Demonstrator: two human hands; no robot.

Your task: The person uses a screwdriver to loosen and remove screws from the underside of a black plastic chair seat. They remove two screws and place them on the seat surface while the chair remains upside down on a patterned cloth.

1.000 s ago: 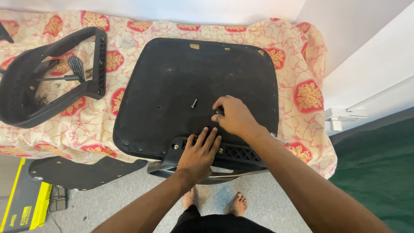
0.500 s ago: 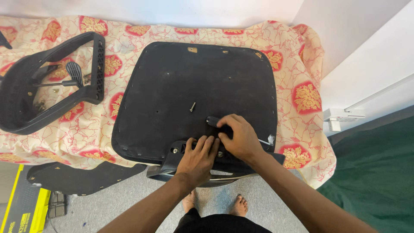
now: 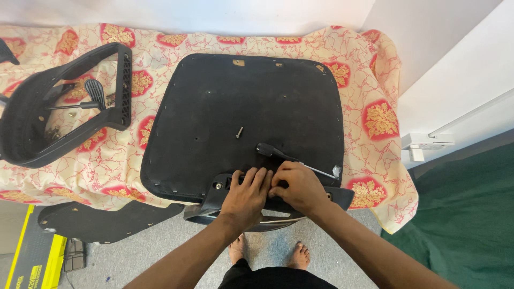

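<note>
An upturned black chair seat [image 3: 214, 101] lies on a bed covered with a red-and-cream patterned cloth [image 3: 375, 80]. A black plastic bracket [image 3: 340, 196] sits at its near edge. My left hand [image 3: 245, 197] lies palm down on the bracket with its fingers stretched out. Right beside it, my right hand [image 3: 297, 186] has its fingers curled onto the bracket's top edge; what is under the fingertips is hidden. A black-handled screwdriver [image 3: 292, 157] lies loose on the seat just above my right hand. One loose screw [image 3: 239, 131] rests near the seat's middle.
A black chair back frame [image 3: 32, 150] with a lever part [image 3: 95, 90] and small hardware lies on the cloth at the left. A flat black panel [image 3: 101, 222] and a yellow-and-black box [image 3: 32, 262] are on the grey floor. My bare feet [image 3: 297, 256] stand below; green carpet [image 3: 466, 214] is at the right.
My right hand pulled the screwdriver toward me, laid it on the seat, and let go. It then moved down to the bracket beside my left hand, which stayed put.
</note>
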